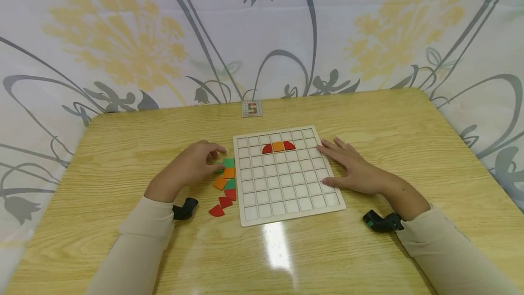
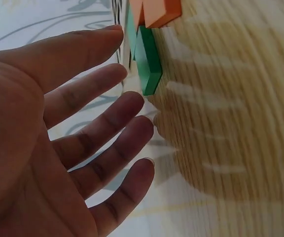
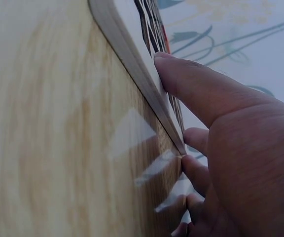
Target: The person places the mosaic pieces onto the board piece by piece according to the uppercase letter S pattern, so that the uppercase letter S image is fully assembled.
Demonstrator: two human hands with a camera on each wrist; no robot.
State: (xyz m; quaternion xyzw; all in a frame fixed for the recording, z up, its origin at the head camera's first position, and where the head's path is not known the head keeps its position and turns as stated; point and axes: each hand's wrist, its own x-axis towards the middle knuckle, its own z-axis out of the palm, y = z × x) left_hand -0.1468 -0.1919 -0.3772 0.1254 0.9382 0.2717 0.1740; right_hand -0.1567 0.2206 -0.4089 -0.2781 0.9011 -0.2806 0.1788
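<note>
My left hand [image 1: 189, 166] hovers beside the loose tiles with its fingers parted and slightly bent. Its thumb is close to a green tile [image 2: 148, 61]; the left wrist view shows nothing held. My right hand [image 1: 355, 167] rests along the right edge of a pale grid board [image 1: 288, 179], thumb and fingertips on the rim, fingers spread. In the board's second row sit an orange square [image 1: 278, 146] and two red quarter-round tiles, one on the left [image 1: 267, 149] and one on the right [image 1: 289, 145].
Left of the board lie a green square [image 1: 229, 163], orange squares [image 1: 229, 173], another green tile [image 1: 230, 184] and several red quarter-rounds [image 1: 217, 211]. A small pattern card [image 1: 251, 109] lies at the table's back edge, before a flowered cloth [image 1: 262, 35].
</note>
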